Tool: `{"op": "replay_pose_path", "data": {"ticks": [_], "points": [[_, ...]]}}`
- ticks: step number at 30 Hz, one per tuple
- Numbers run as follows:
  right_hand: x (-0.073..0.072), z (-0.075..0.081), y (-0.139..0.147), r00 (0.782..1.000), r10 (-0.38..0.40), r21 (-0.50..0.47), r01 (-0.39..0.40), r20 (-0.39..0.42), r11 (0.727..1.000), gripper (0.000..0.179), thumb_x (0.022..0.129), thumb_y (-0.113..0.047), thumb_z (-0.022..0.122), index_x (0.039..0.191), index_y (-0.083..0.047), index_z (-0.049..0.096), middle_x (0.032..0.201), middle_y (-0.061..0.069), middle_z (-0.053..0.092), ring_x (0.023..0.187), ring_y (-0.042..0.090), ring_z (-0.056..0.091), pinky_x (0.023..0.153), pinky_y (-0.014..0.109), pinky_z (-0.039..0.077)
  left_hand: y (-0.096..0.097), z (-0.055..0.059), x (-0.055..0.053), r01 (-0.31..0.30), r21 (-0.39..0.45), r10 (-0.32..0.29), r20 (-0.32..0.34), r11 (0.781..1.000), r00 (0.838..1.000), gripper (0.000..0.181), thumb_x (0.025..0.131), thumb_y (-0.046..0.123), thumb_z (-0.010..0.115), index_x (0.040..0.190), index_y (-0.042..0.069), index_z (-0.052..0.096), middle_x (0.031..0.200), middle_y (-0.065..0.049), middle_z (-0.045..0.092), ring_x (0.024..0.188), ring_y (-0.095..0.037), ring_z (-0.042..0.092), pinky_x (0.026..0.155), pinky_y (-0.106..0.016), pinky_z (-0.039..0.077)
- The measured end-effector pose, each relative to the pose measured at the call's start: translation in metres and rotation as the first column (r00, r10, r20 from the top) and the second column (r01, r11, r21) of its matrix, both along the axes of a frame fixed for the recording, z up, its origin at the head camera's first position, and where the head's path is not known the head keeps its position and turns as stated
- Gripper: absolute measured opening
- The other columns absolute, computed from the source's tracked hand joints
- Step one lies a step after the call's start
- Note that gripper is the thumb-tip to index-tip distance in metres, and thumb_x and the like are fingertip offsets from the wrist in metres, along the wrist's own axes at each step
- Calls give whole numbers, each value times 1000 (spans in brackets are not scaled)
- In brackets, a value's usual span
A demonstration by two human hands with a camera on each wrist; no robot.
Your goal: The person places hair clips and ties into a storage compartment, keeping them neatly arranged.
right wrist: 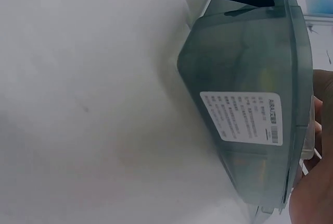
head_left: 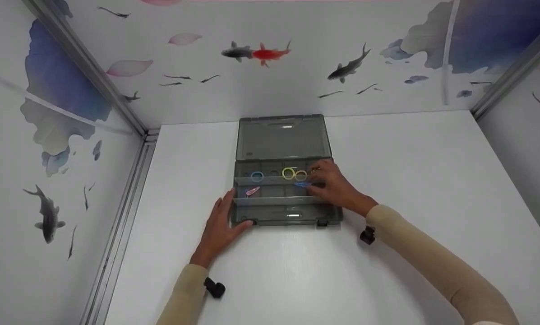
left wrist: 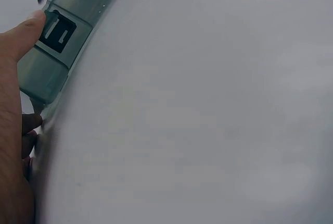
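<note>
A smoky-grey plastic box (head_left: 292,215) lies open on the table, its lid (head_left: 283,137) tipped back. My left hand (head_left: 220,225) rests at its front left corner. The thumb lies by a black latch (left wrist: 58,31) and the fingers extend along the side. My right hand (head_left: 335,185) reaches over the right rim with bent fingers; its fingertips are partly hidden. Near them are a blue hair clip (head_left: 302,184), a yellow ring (head_left: 288,168) and a paler yellow ring (head_left: 301,179). Farther left lie a blue ring (head_left: 257,181) and a pink hair clip (head_left: 253,191).
Clear plastic strips (head_left: 274,200) cross the box's inside. A white label (right wrist: 244,117) is on its outer side. The white table (head_left: 409,171) meets printed panels at the back and left. A black device (head_left: 214,288) is on each wrist.
</note>
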State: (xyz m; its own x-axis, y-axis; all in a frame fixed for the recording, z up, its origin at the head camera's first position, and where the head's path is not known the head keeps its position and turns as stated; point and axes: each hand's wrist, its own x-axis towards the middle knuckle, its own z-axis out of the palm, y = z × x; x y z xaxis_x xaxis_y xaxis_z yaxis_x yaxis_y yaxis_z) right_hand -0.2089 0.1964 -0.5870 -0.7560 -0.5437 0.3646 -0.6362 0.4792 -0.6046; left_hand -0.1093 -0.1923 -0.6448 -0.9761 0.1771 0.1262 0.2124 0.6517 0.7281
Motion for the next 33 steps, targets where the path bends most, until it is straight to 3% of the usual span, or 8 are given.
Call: {"op": "replay_pose_path", "data": {"ticks": [14,21,33], "points": [[-2,2,-10,999,25,48,-26,21,999,14,96,-5,86,108,0,83,131,22,66,127,37,55,107,58,47,0,1,0,7,-1,-7,4,1000,1000,107,95,70,78,178,35,20,180,-5,32,165,-48,24,123,-76,30],[-4,0,-9,997,19,53,-23,74,998,23,99,-8,84,120,2,81,133,17,65,126,35,55,107,56,47,0,2,0,8,-1,-8,3,1000,1000,108,94,69,78,178,29,22,179,-8,33,165,-49,24,123,-76,31],[-1,-2,-6,999,19,34,-20,30,999,18,94,-4,88,109,3,81,131,18,66,124,36,56,104,57,47,0,1,1,7,-5,-7,0,1000,1000,107,95,69,78,178,34,21,179,-7,33,164,-49,25,123,-76,31]]}}
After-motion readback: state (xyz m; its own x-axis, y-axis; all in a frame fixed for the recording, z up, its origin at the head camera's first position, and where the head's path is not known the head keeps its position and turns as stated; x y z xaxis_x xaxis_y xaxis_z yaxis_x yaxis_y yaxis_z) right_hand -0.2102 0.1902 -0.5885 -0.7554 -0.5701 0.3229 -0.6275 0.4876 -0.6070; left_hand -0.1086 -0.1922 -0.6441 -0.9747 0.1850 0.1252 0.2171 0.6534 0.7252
